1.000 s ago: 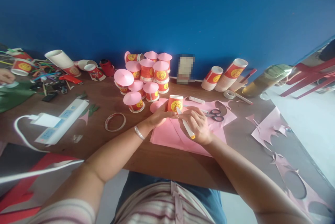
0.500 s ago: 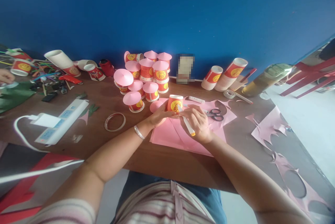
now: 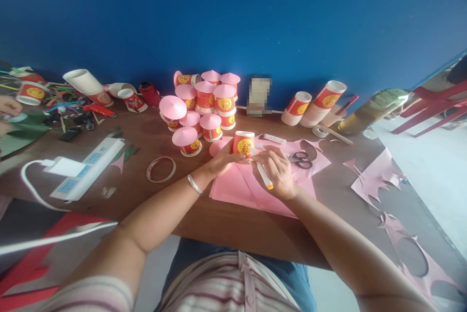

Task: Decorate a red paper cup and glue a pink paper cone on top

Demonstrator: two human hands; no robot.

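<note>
My left hand [image 3: 222,160] is wrapped round a red and white paper cup [image 3: 243,145] with a yellow emblem, holding it from its left side and below. In my right hand [image 3: 274,171] is a slim white utility knife [image 3: 263,177] with an orange end; its pale tip points at the cup's right side. Whether the tip touches the cup, I cannot tell. Both hands are above stacked pink paper sheets [image 3: 251,195]. Black-handled scissors [image 3: 302,160] lie on the paper just right of my right hand.
Cups with pink cone tops [image 3: 184,137] stand stacked behind my left hand. Stacked cups [image 3: 323,103], a tape roll [image 3: 320,130] and a bottle [image 3: 372,110] are at the back right. A power strip [image 3: 87,168] and tape ring [image 3: 160,169] lie left. Another person's hand [image 3: 9,107] is far left.
The cup has shifted very slightly to the left in my left hand. My right hand and the knife are almost where they were.
</note>
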